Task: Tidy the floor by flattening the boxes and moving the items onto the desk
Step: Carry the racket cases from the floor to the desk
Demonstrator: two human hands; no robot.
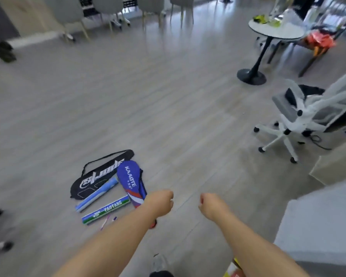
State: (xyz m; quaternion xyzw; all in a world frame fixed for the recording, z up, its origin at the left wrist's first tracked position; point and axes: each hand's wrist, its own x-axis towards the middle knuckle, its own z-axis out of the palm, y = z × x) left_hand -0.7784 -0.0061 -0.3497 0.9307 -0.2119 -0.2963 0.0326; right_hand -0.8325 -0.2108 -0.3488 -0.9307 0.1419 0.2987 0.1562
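Head view looks down on 4 long items lying together on the grey plank floor (168, 100), left of the person's arms. A black racket bag (100, 172) lies furthest out; a blue racket bag (129, 180) marked KAAOTE lies just right of it, its top overlapping the black one; a light-blue tube (97, 194) lies against the black bag's near edge; a green-and-blue tube (106, 209) marked YAOYANG lies nearer still, just beside it. 2 small pens (106, 220) lie at that tube's near side.

Both bare arms reach forward over the floor. The left hand (160, 202) covers the blue bag's lower end in the picture, fingers curled under into a fist with nothing seen in it; whether it touches the bag I cannot tell. The right hand (212, 204) hangs well apart from the items, also curled and holding nothing visible.

Right of the arms stands a grey-topped surface (318, 226); further off, a white office chair (300, 116) and a round white table (276, 32) on a black pedestal.
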